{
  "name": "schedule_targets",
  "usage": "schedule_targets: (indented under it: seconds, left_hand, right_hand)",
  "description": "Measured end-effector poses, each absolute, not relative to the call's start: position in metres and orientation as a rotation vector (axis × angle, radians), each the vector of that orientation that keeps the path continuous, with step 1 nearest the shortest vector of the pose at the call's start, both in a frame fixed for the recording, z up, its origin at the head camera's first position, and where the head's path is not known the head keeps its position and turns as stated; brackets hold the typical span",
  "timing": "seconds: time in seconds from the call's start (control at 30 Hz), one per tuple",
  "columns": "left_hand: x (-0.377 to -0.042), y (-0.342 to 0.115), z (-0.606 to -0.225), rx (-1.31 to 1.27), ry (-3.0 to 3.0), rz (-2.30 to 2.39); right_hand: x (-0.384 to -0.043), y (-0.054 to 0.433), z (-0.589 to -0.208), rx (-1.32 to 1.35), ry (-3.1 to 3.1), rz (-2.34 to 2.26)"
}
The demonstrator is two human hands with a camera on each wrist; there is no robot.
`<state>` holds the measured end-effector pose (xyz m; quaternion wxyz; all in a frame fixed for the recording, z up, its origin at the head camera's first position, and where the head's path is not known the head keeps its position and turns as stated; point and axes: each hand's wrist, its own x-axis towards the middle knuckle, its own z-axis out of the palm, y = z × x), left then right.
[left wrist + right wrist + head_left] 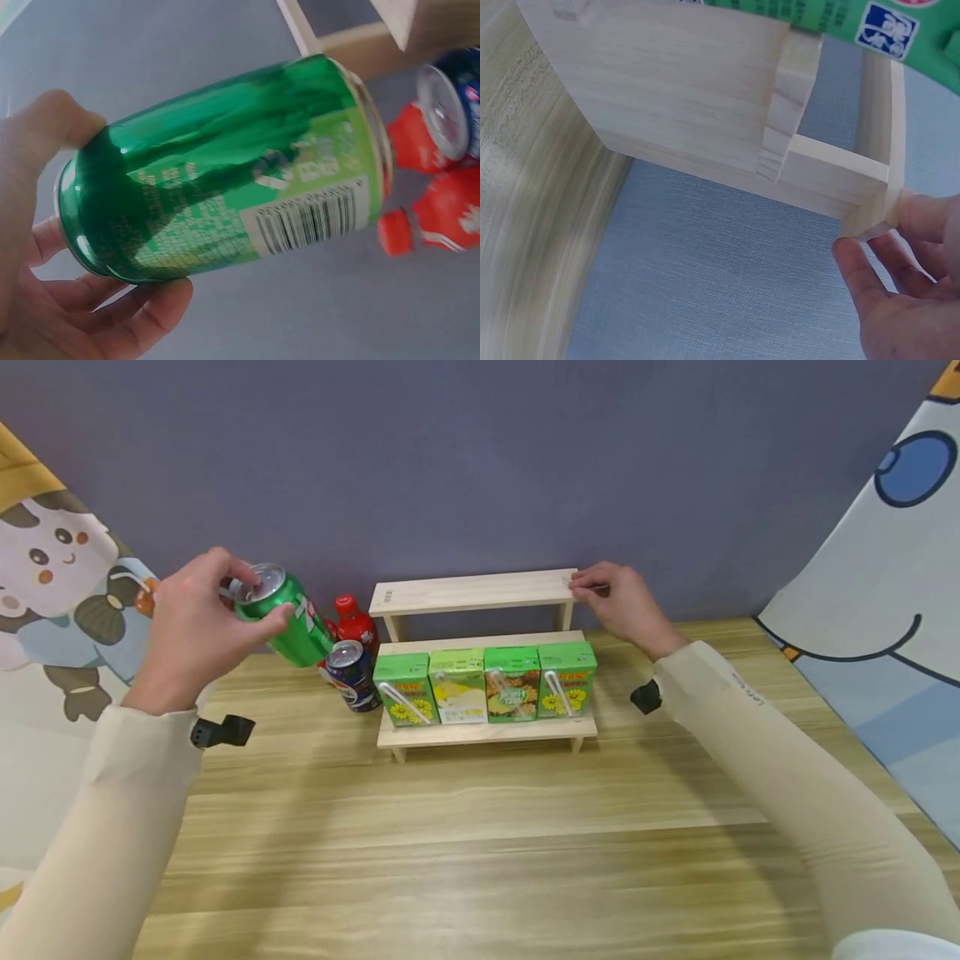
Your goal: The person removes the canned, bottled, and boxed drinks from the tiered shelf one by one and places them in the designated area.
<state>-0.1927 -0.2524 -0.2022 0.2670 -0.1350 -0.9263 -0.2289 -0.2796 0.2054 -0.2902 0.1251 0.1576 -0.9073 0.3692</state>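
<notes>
My left hand (193, 631) grips a green soda can (306, 631) by its top end, thumb on one side and fingers on the other. The can is tilted in the air, up and to the left of the wooden two-tier rack (472, 592). In the left wrist view the side of the green can (225, 169) shows a barcode. At the rack's upper right corner, my right hand (621, 603) pinches the end of the top board between thumb and fingers. Several juice cartons (459, 697) with straws stand in a row on the lower tier; the upper board is bare.
Left of the rack stand a dark blue soda can (356, 683) and red-capped bottles (356, 625), partly hidden behind the green can. A grey padded wall (480, 460) rises behind the wood-grain table (480, 835). Cartoon-printed panels (885, 610) flank both sides.
</notes>
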Motion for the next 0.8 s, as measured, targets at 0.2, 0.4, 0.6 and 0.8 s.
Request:
schedule_targets:
  seconds: [0.2, 0.4, 0.6, 0.8]
  left_hand:
    - [-0.190, -0.282, -0.220, -0.273, -2.569, -0.608]
    - [-0.204, -0.299, -0.257, -0.271, -2.655, -0.525]
    - [-0.219, -0.304, -0.289, -0.305, -2.711, -0.513]
    - [-0.226, -0.304, -0.304, -0.319, -2.776, -0.499]
  right_hand:
    - [-0.279, 0.205, -0.289, 0.462, -2.626, 1.073]
    - [-0.278, 0.206, -0.288, 0.454, -2.622, 1.080]
    - [-0.278, 0.206, -0.289, 0.447, -2.632, 1.082]
    - [-0.276, 0.206, -0.289, 0.446, -2.632, 1.084]
